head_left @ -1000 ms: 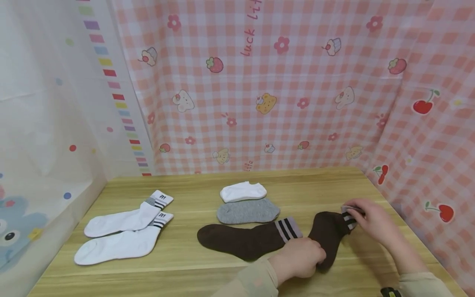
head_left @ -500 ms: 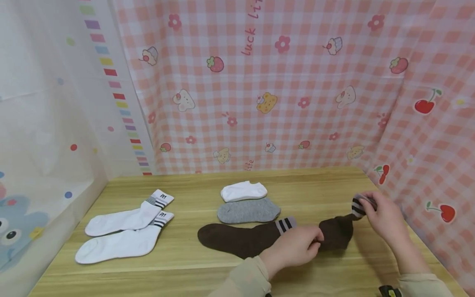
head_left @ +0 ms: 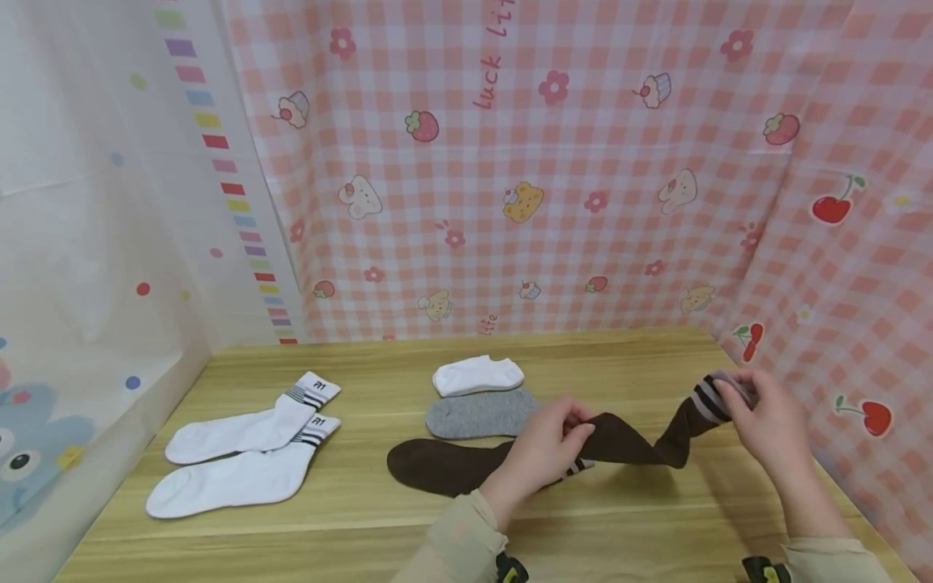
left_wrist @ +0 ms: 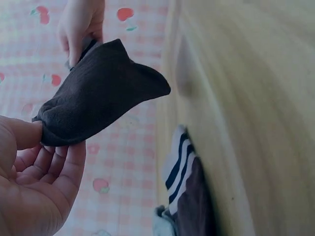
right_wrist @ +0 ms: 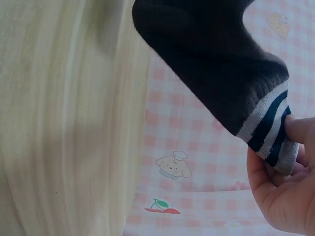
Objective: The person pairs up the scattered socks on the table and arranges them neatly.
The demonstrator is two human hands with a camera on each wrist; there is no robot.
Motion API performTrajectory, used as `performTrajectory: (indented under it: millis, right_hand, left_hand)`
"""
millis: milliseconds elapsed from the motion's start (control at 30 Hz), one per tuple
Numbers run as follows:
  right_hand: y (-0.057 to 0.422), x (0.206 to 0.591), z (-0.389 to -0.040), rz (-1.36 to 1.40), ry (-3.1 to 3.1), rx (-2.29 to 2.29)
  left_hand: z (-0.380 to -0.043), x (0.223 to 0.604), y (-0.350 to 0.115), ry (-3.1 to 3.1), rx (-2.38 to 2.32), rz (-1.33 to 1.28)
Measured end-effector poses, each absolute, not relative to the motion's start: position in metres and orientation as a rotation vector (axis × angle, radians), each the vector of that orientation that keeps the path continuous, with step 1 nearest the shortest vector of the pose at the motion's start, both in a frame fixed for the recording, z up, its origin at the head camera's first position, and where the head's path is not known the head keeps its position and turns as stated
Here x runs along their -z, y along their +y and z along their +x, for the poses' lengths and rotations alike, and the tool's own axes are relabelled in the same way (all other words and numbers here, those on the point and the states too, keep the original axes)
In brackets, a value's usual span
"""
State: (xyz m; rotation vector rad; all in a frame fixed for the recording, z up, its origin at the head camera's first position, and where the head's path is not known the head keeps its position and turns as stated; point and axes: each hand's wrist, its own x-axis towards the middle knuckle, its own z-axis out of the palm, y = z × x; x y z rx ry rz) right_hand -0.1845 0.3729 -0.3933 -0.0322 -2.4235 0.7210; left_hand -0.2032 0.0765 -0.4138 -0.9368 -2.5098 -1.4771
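Between my two hands a dark brown sock (head_left: pixel 627 440) hangs lifted above the table, sagging in the middle. My left hand (head_left: pixel 543 445) pinches its toe end between thumb and fingers, as the left wrist view also shows. At the other end, my right hand (head_left: pixel 776 417) grips the grey cuff with black stripes (right_wrist: pixel 273 130). A second brown sock (head_left: pixel 445 465) of the same kind lies flat on the table, partly hidden behind my left hand and wrist. Just beyond that hand lies a grey ankle sock (head_left: pixel 474 414), its right end partly covered.
A white ankle sock (head_left: pixel 477 376) lies behind the grey one. Two white crew socks (head_left: pixel 226 486) with striped cuffs overlap on the left of the wooden table (head_left: pixel 350 534). Checked pink cloth (head_left: pixel 466 267) hangs behind the table and along its right side.
The right-hand brown sock has been lifted off the table and stretched out. My left hand has moved left and up with its toe; my right hand has shifted right and up with the cuff.
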Motion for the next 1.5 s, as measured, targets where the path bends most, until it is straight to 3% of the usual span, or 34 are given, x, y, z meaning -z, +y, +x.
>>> performTrajectory:
  millis: [967,1500]
  right_hand:
    - [0.364,0.391,-0.184,-0.153,-2.383,-1.013]
    - [0.333,0.394,-0.195,-0.064,-2.383,-1.056]
  left_hand:
    - [-0.229,0.405,0.021,-2.152,1.726,-0.427]
    - [-0.229,0.398,-0.018,-2.145,1.726,-0.408]
